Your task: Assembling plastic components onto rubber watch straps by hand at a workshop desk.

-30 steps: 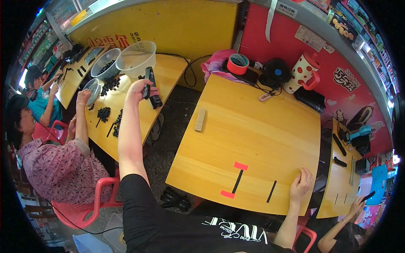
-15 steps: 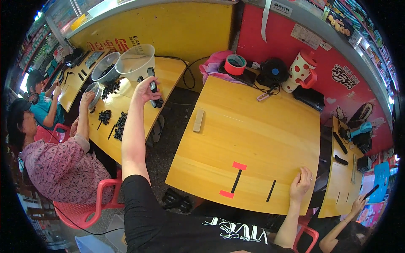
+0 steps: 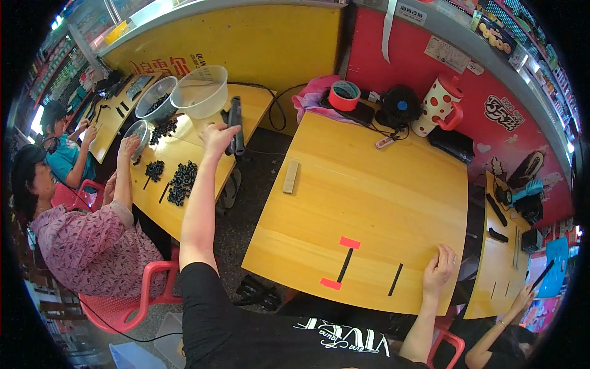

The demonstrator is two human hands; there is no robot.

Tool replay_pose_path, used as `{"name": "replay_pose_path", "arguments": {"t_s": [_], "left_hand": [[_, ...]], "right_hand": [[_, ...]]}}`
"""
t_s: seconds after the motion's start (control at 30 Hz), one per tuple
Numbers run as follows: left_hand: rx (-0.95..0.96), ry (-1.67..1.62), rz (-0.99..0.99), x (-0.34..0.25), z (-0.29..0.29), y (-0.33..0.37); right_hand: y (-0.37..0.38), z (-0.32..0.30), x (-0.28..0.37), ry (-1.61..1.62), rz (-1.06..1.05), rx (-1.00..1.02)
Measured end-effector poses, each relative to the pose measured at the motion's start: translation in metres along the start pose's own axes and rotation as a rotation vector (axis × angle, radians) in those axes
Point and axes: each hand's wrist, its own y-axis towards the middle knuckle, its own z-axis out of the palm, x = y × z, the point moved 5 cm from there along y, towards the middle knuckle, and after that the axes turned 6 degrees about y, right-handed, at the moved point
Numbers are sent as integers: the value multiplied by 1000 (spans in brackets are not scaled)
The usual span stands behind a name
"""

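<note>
Gripping black pieces (image 3: 236, 114) with the left hand (image 3: 218, 136), at the end of an outstretched arm, to the left of the worktop (image 3: 369, 197). Bent at the fingers, with one digit laid across the pieces; too small to tell how many or how firmly held. Pointing them lengthwise away from the body, right up against the hand's right side, in line with the gap left of the worktop; cannot tell whether also touching the side worktop (image 3: 184, 147).

Resting the right hand (image 3: 439, 265) on the worktop near its right edge, half open, with fingers loosely curled and nothing in grasp. Having a bare strip (image 3: 395, 280), thin and black, to that hand's left, toward the worktop's near edge. Farther left on the worktop, a taped strip (image 3: 345, 265), with red tape (image 3: 350, 243) across both ends.

At the worktop's left edge, a block (image 3: 291, 176). Along the worktop's far edge, from left to right: a pink cloth (image 3: 310, 92), a tape roll (image 3: 344, 95), a fan (image 3: 401, 106), a spotted cup (image 3: 437, 107) and a black pouch (image 3: 452, 144). Left of the worktop, on the side worktop, clear bowls (image 3: 200, 92) and black heaps (image 3: 182, 182).
</note>
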Motion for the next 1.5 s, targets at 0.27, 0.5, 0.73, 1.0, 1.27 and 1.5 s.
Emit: {"name": "replay_pose_path", "arguments": {"t_s": [0.27,0.5,0.73,1.0,1.27,1.5], "left_hand": [[213,195,-47,-28,40,-17],[87,334,106,-64,33,-29],[346,-868,225,-112,-49,-139],[19,-341,938,-191,-58,-397],[239,-781,995,-169,-44,-434],[947,-1191,412,-173,-20,-451]], "right_hand": [[-2,4,-2,5,-2,-7],[0,-3,4,-13,7,-31],[-13,-10,0,338,118,-145],[-24,1,206,1481,-3,342],[-39,-5,185,1754,479,343],[-43,-26,184,1174,91,393]]}}
